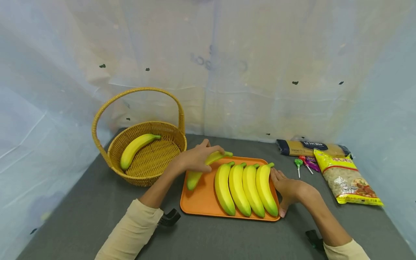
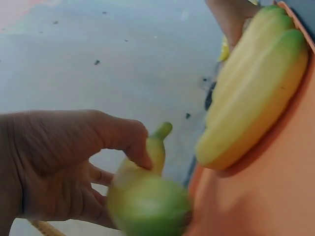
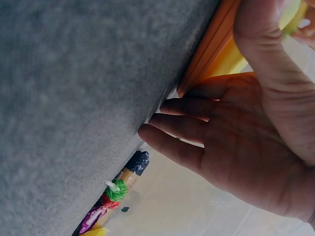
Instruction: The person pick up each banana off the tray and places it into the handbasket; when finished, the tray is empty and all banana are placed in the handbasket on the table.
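My left hand [image 1: 196,157] grips a banana [image 1: 194,179] over the left end of the orange tray [image 1: 201,202]. In the left wrist view, thumb and fingers pinch this banana [image 2: 150,204] around its middle, its stem pointing up and away. Several more bananas [image 1: 238,189] lie side by side across the tray's middle and right. At the tray's right edge rests my right hand [image 1: 289,187], fingers straight beside the outermost banana [image 1: 266,189]. The right wrist view shows that palm [image 3: 246,147] bare, with the fingers extended along the tray's side [image 3: 209,49].
A wicker basket [image 1: 113,150] with a tall handle stands left of the tray, one banana [image 1: 138,150] inside. At the back right lie a pasta packet [image 1: 295,147], two lollipops [image 1: 298,162], a purple wrapper [image 1: 312,164] and a yellow-edged food bag [image 1: 349,178]. Pale sheeting [image 1: 260,90] hangs behind the grey table [image 1: 227,238].
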Available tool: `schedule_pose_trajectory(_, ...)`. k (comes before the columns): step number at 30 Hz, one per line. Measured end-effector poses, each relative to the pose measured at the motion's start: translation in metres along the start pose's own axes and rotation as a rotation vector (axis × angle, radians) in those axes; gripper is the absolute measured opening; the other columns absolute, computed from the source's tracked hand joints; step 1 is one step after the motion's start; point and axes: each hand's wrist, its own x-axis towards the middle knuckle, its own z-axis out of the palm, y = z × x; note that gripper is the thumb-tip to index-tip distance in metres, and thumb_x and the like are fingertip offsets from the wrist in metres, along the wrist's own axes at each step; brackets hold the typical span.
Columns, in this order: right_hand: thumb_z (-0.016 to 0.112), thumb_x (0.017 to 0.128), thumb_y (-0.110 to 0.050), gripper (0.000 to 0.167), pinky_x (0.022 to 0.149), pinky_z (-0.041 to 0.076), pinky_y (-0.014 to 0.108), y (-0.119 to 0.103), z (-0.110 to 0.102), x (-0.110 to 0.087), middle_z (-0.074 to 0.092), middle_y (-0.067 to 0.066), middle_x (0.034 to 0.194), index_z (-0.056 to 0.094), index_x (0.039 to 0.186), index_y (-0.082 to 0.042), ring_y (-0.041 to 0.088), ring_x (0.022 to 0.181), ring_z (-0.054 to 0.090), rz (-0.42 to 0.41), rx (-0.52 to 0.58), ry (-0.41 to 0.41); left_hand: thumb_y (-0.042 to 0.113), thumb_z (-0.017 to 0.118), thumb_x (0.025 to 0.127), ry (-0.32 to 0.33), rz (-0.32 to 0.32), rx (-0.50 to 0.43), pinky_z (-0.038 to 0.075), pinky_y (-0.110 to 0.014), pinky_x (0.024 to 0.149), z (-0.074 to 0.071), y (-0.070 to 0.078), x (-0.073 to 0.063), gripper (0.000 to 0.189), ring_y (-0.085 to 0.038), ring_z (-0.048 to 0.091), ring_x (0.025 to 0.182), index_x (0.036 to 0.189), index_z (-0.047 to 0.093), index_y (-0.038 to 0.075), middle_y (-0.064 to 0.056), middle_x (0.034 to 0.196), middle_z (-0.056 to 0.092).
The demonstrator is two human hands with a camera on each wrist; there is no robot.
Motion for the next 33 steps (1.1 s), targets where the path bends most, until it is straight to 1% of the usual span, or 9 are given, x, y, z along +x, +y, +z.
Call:
schedule_pose_trajectory(4, 0.098, 0.061, -0.041, 0.151, 0.125, 0.016, 0.071, 0.001, 0.000, 0.001, -0.002, 0.037, 0.170, 0.001, 0.163, 0.013, 0.056, 0.159, 0.004, 0.004, 0.012, -0.003, 0.011, 0.065, 0.093, 0.109, 0.008, -0.022, 0.043, -0.033, 0.067, -0.015, 0.004, -0.009, 0.064, -0.025, 0.050, 0.088, 0.152, 0.048, 0.031, -0.015, 0.123, 0.047)
schedule_pose_trajectory(7, 0.098, 0.061, -0.041, 0.151, 0.125, 0.016, 0.072, 0.001, 0.000, 0.001, -0.002, 0.037, 0.170, 0.001, 0.163, 0.012, 0.056, 0.159, 0.004, 0.001, 0.015, -0.004, 0.015, 0.064, 0.096, 0.203, 0.008, -0.014, 0.046, -0.035, 0.069, -0.030, 0.004, -0.020, 0.064, -0.025, 0.053, 0.086, 0.156, 0.044, 0.028, -0.016, 0.124, 0.051)
schedule_pose_trajectory(9, 0.098, 0.061, -0.041, 0.150, 0.125, 0.016, 0.071, 0.000, 0.000, 0.001, -0.002, 0.037, 0.170, 0.001, 0.163, 0.012, 0.056, 0.159, 0.004, 0.002, 0.010, -0.001, 0.019, 0.064, 0.100, 0.274, -0.004, 0.002, 0.050, -0.040, 0.075, -0.040, 0.001, -0.028, 0.064, -0.028, 0.057, 0.093, 0.159, 0.041, 0.024, -0.018, 0.132, 0.053)
schedule_pose_trajectory(11, 0.098, 0.061, -0.040, 0.150, 0.125, 0.016, 0.072, 0.000, 0.000, 0.001, -0.003, 0.037, 0.170, 0.001, 0.163, 0.013, 0.057, 0.158, 0.003, 0.001, 0.008, -0.001, 0.024, 0.064, 0.103, 0.337, -0.034, 0.009, 0.054, -0.047, 0.087, -0.049, -0.003, -0.037, 0.065, -0.032, 0.062, 0.109, 0.161, 0.038, 0.019, -0.018, 0.145, 0.053)
schedule_pose_trajectory(14, 0.098, 0.061, -0.040, 0.150, 0.125, 0.016, 0.071, 0.000, 0.000, 0.002, -0.003, 0.037, 0.171, 0.001, 0.163, 0.012, 0.056, 0.159, 0.003, 0.007, 0.010, -0.009, 0.032, 0.065, 0.104, 0.391, -0.104, 0.008, 0.052, -0.051, 0.099, -0.062, -0.014, -0.051, 0.069, -0.034, 0.062, 0.120, 0.163, 0.034, 0.011, -0.017, 0.152, 0.053)
schedule_pose_trajectory(18, 0.098, 0.060, -0.040, 0.150, 0.125, 0.016, 0.071, 0.000, 0.002, 0.001, -0.002, 0.036, 0.171, 0.002, 0.163, 0.012, 0.056, 0.159, 0.004, 0.006, 0.010, -0.004, 0.036, 0.065, 0.104, 0.408, -0.188, 0.030, 0.052, -0.049, 0.090, -0.076, -0.036, -0.069, 0.064, -0.031, 0.064, 0.103, 0.157, 0.043, 0.007, -0.016, 0.133, 0.064)
schedule_pose_trajectory(22, 0.098, 0.060, -0.041, 0.150, 0.125, 0.016, 0.070, 0.001, 0.002, 0.000, -0.001, 0.036, 0.171, 0.004, 0.163, 0.013, 0.056, 0.159, 0.005, -0.004, 0.003, 0.010, 0.033, 0.069, 0.102, 0.404, -0.243, 0.098, 0.051, -0.048, 0.086, -0.084, -0.062, -0.081, 0.055, -0.031, 0.062, 0.099, 0.147, 0.053, 0.005, -0.018, 0.124, 0.066)
schedule_pose_trajectory(27, 0.097, 0.059, -0.044, 0.151, 0.125, 0.016, 0.070, 0.002, 0.002, -0.001, -0.002, 0.037, 0.170, 0.003, 0.162, 0.013, 0.056, 0.159, 0.004, -0.008, 0.000, 0.000, 0.025, 0.076, 0.097, 0.362, -0.325, 0.142, 0.050, -0.054, 0.092, -0.083, -0.089, -0.086, 0.060, -0.039, 0.062, 0.112, 0.147, 0.053, -0.001, -0.025, 0.137, 0.063)
schedule_pose_trajectory(33, 0.097, 0.060, -0.042, 0.150, 0.125, 0.016, 0.071, 0.001, 0.001, 0.000, -0.001, 0.038, 0.170, 0.003, 0.162, 0.014, 0.058, 0.158, 0.005, -0.015, -0.013, 0.004, 0.019, 0.080, 0.094, 0.258, -0.434, 0.127, 0.045, -0.065, 0.110, -0.068, -0.122, -0.084, 0.071, -0.052, 0.050, 0.136, 0.152, 0.047, -0.004, -0.032, 0.153, 0.048)
